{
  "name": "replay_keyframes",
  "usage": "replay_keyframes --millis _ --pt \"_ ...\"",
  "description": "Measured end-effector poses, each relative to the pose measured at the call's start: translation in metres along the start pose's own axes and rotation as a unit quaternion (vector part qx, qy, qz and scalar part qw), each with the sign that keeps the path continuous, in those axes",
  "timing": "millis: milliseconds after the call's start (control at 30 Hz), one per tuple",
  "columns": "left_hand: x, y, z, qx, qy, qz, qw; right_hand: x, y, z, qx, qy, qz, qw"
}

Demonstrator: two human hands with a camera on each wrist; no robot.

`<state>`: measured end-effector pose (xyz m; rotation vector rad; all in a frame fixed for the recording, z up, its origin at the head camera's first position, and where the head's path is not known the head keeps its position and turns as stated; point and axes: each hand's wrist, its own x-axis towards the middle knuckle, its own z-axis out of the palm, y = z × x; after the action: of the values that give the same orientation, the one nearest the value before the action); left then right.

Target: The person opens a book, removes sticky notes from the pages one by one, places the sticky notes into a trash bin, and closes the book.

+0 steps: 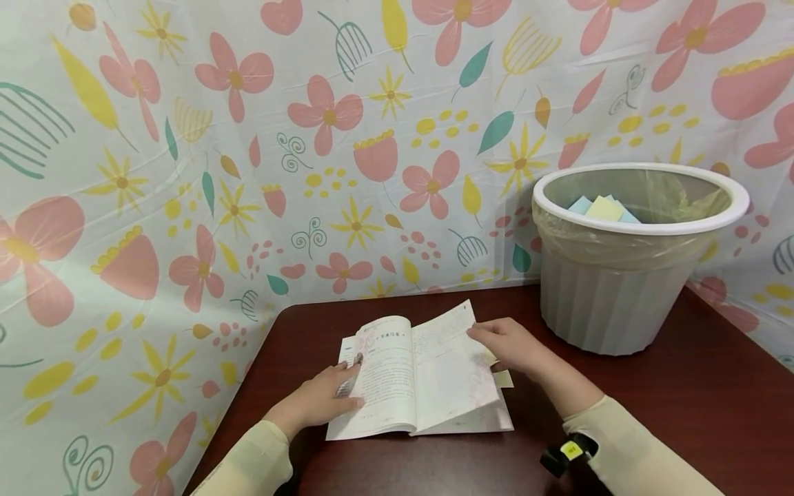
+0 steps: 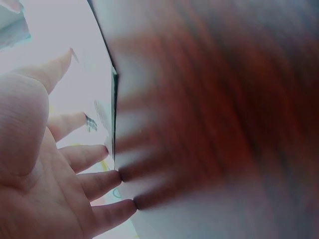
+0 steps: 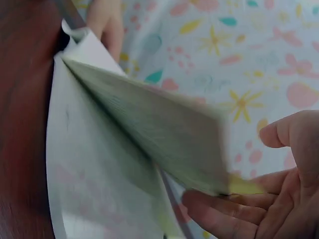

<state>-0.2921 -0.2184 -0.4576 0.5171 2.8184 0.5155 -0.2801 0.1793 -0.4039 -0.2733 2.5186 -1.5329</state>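
Observation:
An open book (image 1: 387, 375) with printed text lies on the dark red table. My left hand (image 1: 319, 396) rests against its left side, thumb on the page and fingers spread at the outer edge. In the left wrist view the left hand's (image 2: 55, 164) fingertips reach the tabletop. At the right side a raised page (image 3: 164, 132) stands at an angle above those below. The right hand (image 1: 511, 344) is at its outer edge; in the right wrist view its fingers touch the lower corner while the thumb stands apart. A yellow sticky tab (image 3: 246, 185) shows by these fingers.
A grey ribbed bin (image 1: 602, 296) with a white rim and clear liner stands at the back right of the table (image 1: 701, 406). Pale blue and yellow paper pieces (image 1: 604, 209) lie in it. A flower-patterned cloth (image 1: 428, 89) hangs behind the table.

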Motion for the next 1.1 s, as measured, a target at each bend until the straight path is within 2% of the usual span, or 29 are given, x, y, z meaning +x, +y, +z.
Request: replay_keyframes --millis 100,233,400,500,833,967,1100 --pt "0.0 0.0 0.0 -0.001 0.0 -0.001 1.0 0.004 0.009 -0.005 -0.007 -0.003 0.025 0.9997" --pt "0.0 0.0 -0.001 0.0 0.0 -0.001 1.0 0.006 0.017 -0.006 -0.065 -0.011 0.037 0.9971" --pt "0.001 0.0 0.0 0.004 0.003 0.006 1.0 0.004 0.023 -0.006 -0.156 -0.014 0.016 0.9875" --pt "0.001 0.0 -0.001 0.008 0.003 0.007 0.9999 0.0 0.026 -0.006 -0.175 -0.011 0.003 0.9844" --pt "-0.001 0.002 -0.001 0.01 0.002 0.006 0.9999 -0.016 0.02 0.008 -0.16 -0.019 -0.009 0.987" --pt "0.0 0.001 0.0 0.015 0.001 0.01 0.9998 -0.017 0.02 0.014 -0.123 -0.018 -0.005 0.9923" --pt "0.0 0.002 -0.001 0.017 0.002 0.013 0.9998 -0.016 0.023 0.014 -0.034 -0.013 0.024 0.9991"
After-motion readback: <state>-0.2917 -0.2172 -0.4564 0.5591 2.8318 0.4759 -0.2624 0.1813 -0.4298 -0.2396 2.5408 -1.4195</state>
